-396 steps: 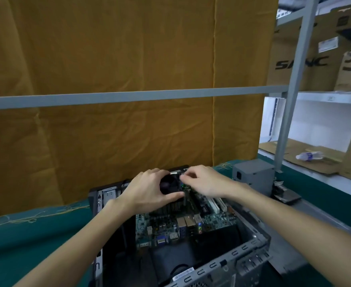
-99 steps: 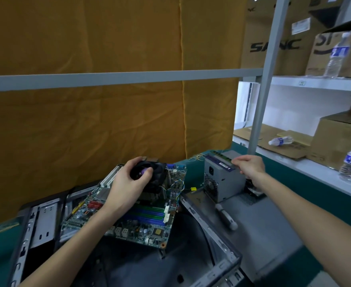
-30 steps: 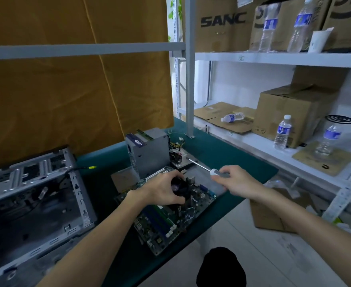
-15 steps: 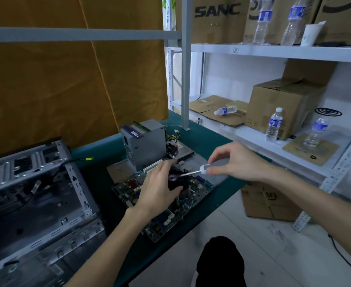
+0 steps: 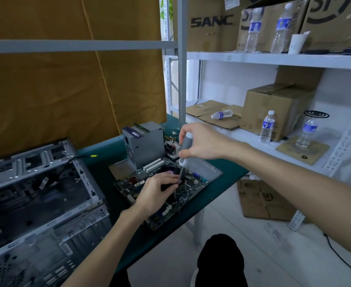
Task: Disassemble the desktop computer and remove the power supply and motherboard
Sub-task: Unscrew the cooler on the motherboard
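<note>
Computer case (image 5: 38, 195): at 8 o'clock, lying open on its side on the counter (image 5: 218, 191), its cavity holding only loose cables; its right wall stands just beside the motherboard's left corner, with a narrow strip of green counter between them.
Curtain (image 5: 67, 96): ochre cloth hanging behind the counter from 9 to 12 o'clock, closing off the far side.
Left hand (image 5: 157, 192): at the centre, fingers curled over the black fan (image 5: 170, 172) on the board, the fingertips touching the screwdriver's shaft; a narrow grasp.
Motherboard (image 5: 191, 183): out of the case, flat on the counter at 6 o'clock of the power supply, set at a slant; its near corner lies at the counter's front edge and looks to reach slightly past it.
Power supply (image 5: 143, 143): grey box standing upright at 12 o'clock of the board, touching or nearly touching its far edge; its wires spill out to the right.
Screwdriver (image 5: 183, 151): upright, grey handle on top, tip down at the fan.
Right hand (image 5: 203, 141): wrapped tightly round the screwdriver's handle, directly above the board.
Counter's right edge: ends just past the board at 3 o'clock; beyond it, open floor with a cardboard box (image 5: 263, 201).
Shelf (image 5: 284, 150): at 2 o'clock, close to the right forearm, carrying water bottles (image 5: 267, 127) and boxes.
</note>
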{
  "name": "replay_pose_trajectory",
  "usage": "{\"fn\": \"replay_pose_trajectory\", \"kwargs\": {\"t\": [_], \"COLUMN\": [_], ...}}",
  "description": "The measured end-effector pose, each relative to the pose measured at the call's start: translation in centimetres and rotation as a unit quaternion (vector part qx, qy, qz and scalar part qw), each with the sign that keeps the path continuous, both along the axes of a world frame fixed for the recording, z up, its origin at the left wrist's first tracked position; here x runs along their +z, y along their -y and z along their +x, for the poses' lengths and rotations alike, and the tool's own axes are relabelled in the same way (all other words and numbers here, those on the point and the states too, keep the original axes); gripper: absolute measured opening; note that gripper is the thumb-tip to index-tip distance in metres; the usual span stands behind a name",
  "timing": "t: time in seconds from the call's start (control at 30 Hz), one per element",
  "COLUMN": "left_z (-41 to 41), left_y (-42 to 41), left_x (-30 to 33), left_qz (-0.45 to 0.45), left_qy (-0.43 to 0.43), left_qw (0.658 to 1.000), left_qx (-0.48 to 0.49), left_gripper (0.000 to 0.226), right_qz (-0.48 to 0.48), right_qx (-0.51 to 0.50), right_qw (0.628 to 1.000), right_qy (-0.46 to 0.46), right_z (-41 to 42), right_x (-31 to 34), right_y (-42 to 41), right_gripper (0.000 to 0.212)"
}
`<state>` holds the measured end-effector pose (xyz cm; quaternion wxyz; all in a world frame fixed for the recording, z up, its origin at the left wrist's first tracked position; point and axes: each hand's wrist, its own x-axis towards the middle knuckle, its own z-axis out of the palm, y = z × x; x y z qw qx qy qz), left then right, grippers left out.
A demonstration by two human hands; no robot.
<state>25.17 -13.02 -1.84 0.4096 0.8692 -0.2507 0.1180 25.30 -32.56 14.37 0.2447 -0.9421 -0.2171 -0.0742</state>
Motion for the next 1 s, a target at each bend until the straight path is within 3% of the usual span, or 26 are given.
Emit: {"fn": "replay_pose_trajectory", "kwargs": {"t": [0.17,0.3,0.53,0.77,0.87,1.0], "left_z": [0.4,0.8,1.0,0.4,0.1,0.1], "left_y": [-0.4,-0.6,-0.7,-0.8,-0.5,-0.2], "left_x": [-0.8,-1.2,-1.4,-1.6,-1.6,-1.8], "left_qz": [-0.004,-0.062,-0.061,-0.012,-0.043,-0.062], "left_qy": [-0.002,-0.022,-0.006,0.015,0.015,0.053], "left_qw": [1.0,0.998,0.998,0.999,0.998,0.996], "left_qx": [-0.01,-0.004,-0.008,0.036,0.039,0.031], "left_gripper": [0.018,0.017,0.018,0.021,0.018,0.013], "right_qz": [-0.013,-0.015,-0.036,-0.196,-0.249,-0.236], "right_qx": [0.004,0.003,0.011,0.023,-0.01,0.022], "right_qw": [1.0,1.0,0.999,0.98,0.965,0.97], "right_qy": [-0.001,0.024,0.027,0.035,0.078,-0.052], "right_z": [1.3,1.8,2.0,2.0,1.8,1.6], "right_x": [-1.2,-0.8,-0.6,1.6,2.1,3.3], "right_y": [-1.0,-1.2,-1.7,-4.3,-5.0,-5.5], "right_gripper": [0.028,0.029,0.03,0.046,0.055,0.026]}}
